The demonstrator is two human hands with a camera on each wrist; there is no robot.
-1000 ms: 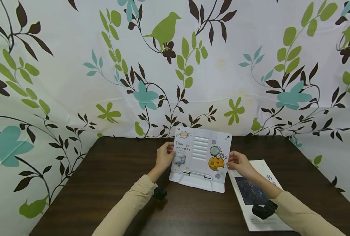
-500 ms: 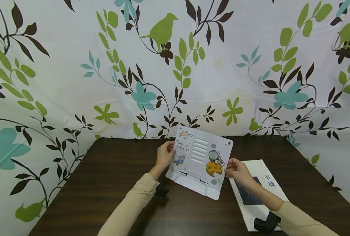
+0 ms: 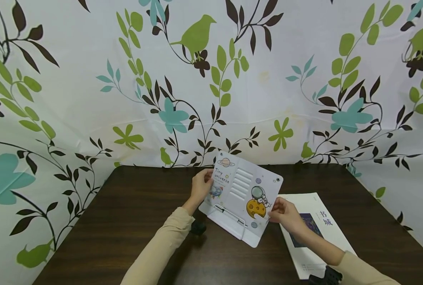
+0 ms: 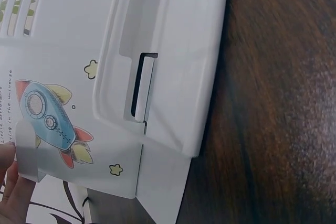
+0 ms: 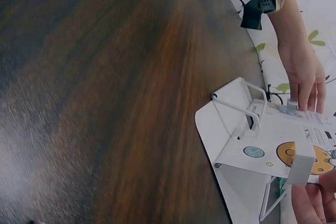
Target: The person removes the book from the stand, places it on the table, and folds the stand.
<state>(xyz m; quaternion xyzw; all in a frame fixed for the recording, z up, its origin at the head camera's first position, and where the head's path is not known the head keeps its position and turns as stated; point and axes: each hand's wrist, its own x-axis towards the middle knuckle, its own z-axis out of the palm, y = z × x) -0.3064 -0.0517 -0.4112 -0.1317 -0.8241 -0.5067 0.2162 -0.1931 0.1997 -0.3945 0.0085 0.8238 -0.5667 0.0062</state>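
A white metal book stand point(image 3: 240, 178) printed "Tiny universe" stands at mid-table, its panel propped up on a base and turned at an angle. Planets, a rocket and an astronaut on an orange moon decorate it. My left hand point(image 3: 200, 188) grips its left side edge, the thumb in front. On the opposite side, my right hand point(image 3: 286, 213) pinches the right edge near the moon. A wire page holder point(image 5: 239, 106) folds out at the lower front in the right wrist view. The left wrist view shows the base's ledge point(image 4: 184, 77) close over the dark wood.
A white book point(image 3: 313, 204) with a dark picture on its cover lies to the right, partly under my right forearm. The dark wooden table point(image 3: 126, 237) ends at a patterned cloth point(image 3: 240, 130) behind it. Each wrist carries a black camera.
The book stand has turned clockwise, its right lower corner swinging nearer to me. My right hand has moved down and slightly left with it; my left hand has shifted little.
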